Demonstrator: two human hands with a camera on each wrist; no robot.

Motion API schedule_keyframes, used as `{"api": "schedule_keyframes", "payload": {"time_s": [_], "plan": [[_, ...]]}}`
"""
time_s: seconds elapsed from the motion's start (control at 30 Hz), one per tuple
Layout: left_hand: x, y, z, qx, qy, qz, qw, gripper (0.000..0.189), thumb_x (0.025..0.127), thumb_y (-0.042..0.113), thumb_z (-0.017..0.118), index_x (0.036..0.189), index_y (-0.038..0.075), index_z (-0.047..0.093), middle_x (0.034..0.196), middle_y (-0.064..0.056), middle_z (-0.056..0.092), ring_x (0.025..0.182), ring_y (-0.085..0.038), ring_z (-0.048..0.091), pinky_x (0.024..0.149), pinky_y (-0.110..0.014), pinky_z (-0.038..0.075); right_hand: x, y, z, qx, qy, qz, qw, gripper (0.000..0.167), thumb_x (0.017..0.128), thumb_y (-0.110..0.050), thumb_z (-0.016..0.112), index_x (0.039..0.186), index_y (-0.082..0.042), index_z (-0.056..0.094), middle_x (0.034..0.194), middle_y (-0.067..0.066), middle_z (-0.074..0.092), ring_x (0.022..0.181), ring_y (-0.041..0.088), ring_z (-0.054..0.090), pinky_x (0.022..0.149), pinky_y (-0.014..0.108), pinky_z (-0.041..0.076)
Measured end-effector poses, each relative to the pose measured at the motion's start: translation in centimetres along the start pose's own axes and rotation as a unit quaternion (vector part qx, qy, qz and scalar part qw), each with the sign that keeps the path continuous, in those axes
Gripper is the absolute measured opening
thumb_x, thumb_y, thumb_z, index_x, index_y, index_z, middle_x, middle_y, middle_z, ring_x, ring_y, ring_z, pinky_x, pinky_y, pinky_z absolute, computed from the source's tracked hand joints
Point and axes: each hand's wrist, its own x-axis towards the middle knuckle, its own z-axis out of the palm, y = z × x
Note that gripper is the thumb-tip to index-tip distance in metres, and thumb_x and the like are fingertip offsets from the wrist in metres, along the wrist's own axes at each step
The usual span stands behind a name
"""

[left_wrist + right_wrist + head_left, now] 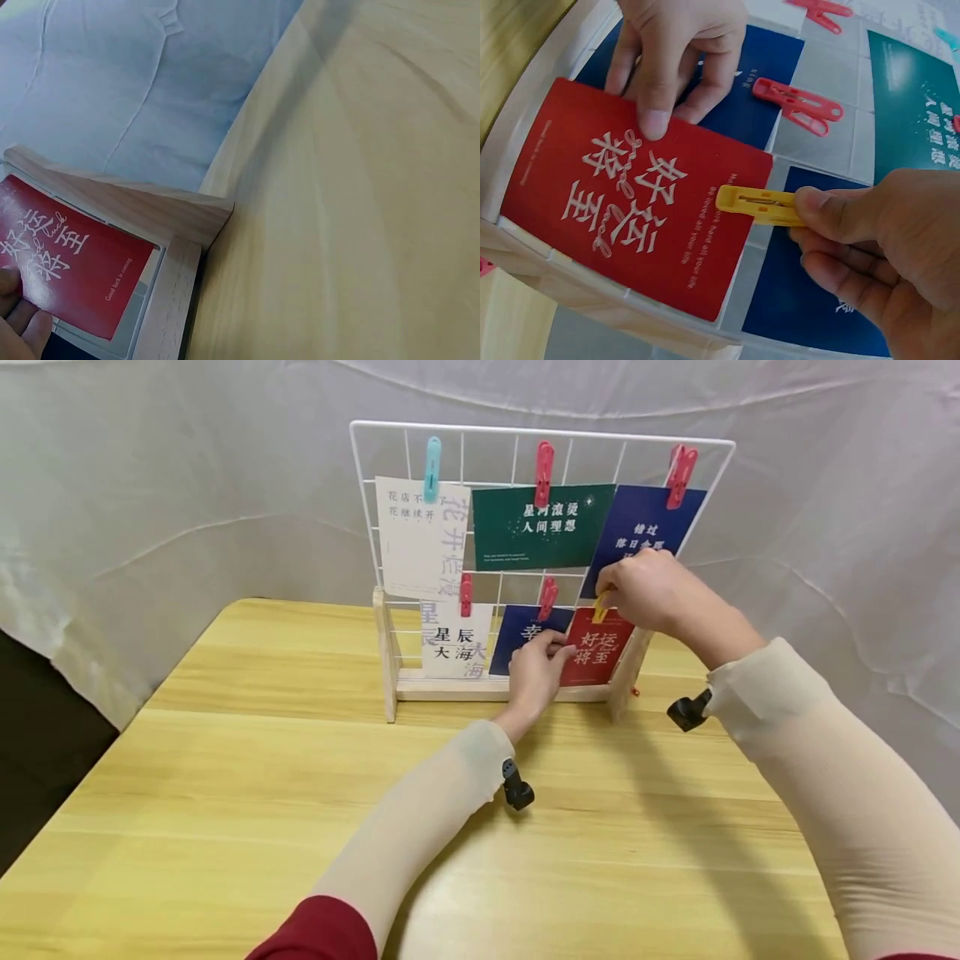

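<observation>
My left hand pinches the left edge of a red card with white lettering, its thumb on the card's front in the right wrist view. The card stands upright against the lower right of a white wire grid. My right hand holds a yellow clothespin by its handle end, between thumb and fingers. The clothespin's tip lies over the red card's top edge. Behind the right hand hangs a dark blue card under a pink clothespin. In the left wrist view, left fingertips touch the red card.
Wooden feet hold the grid on a wood-grain table. Pink clothespins and a light blue clothespin clip other cards: white, green and blue. A small red object lies beside the right foot. Pale cloth hangs behind.
</observation>
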Motion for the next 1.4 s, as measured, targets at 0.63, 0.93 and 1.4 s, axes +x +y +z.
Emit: {"api": "schedule_keyframes", "payload": {"time_s": [0.63,0.93,1.4], "plan": [[-0.2,-0.7,-1.8,0.115,-0.06,0.066,0.9893,0.021,0.096,0.036,0.063,0.092,0.016,0.069,0.073,0.008,0.066,0.054,-0.005,0.054,0.051,-0.023,0.043,-2.0,-1.3,1.0,-0.087,0.076,-0.022,0.9931,0.021,0.09,-0.014,0.072,0.103,-0.003,0.061,0.077,0.014,0.068,0.061,0.03,0.062,0.067,0.049,0.055],[-0.6,-1.3,-3.8,0.192,-0.105,0.094,0.9711,0.022,0.096,0.036,0.063,0.085,0.018,0.068,0.071,0.01,0.063,0.057,-0.006,0.054,0.056,-0.023,0.044,-4.6,-0.5,3.1,-0.025,0.146,-0.007,0.989,0.024,0.091,-0.015,0.071,0.111,-0.005,0.062,0.088,0.014,0.072,0.07,0.032,0.068,0.069,0.051,0.054],[-1.6,-2.1,-11.6,0.239,-0.162,0.106,0.9515,0.019,0.096,0.035,0.064,0.091,0.017,0.069,0.078,0.007,0.065,0.065,-0.011,0.055,0.059,-0.026,0.044,-8.2,1.4,5.7,0.032,0.199,0.023,0.9792,0.018,0.091,-0.017,0.071,0.104,-0.005,0.065,0.084,0.011,0.071,0.069,0.028,0.067,0.067,0.051,0.051]]}}
